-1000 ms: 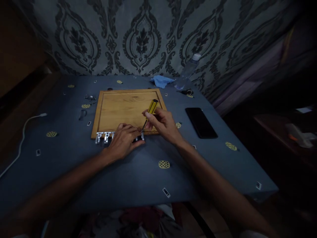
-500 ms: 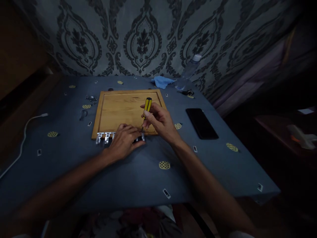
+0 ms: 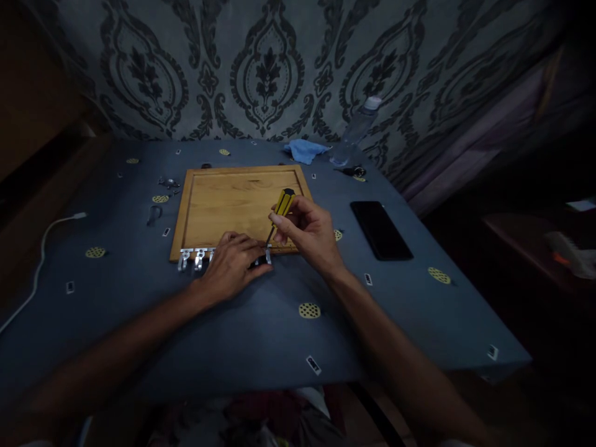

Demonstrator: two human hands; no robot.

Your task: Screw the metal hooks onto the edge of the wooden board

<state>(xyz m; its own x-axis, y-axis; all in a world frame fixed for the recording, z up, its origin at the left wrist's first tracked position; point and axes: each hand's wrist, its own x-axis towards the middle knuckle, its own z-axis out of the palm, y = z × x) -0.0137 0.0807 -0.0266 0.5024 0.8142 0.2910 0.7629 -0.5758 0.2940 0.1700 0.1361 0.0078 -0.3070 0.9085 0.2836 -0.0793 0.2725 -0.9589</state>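
A yellow-and-black screwdriver (image 3: 285, 202) is pinched in the fingers of my right hand (image 3: 311, 234). It leans with its handle up and to the right, and its shaft runs down to the right end of a metal hook rail (image 3: 199, 256). This rail lies along the near edge of a framed wooden board (image 3: 228, 202), and its silver hooks hang over that edge. My left hand (image 3: 233, 264) is closed over the rail's right part, fingers on top and thumb at the near side. It hides the middle hooks. Whether a screw sits under the tip is too small to tell.
Right of the board lies a black phone (image 3: 380, 230). Behind it are a blue cloth (image 3: 305, 151), a clear bottle (image 3: 356, 133) and a small dark object (image 3: 352, 171). Small metal pieces (image 3: 168, 182) and a white cable (image 3: 44, 248) lie on the left.
The screwdriver's handle has tipped to the right, and my right hand has shifted slightly right with it. My left hand stays on the rail. The view has moved a little.
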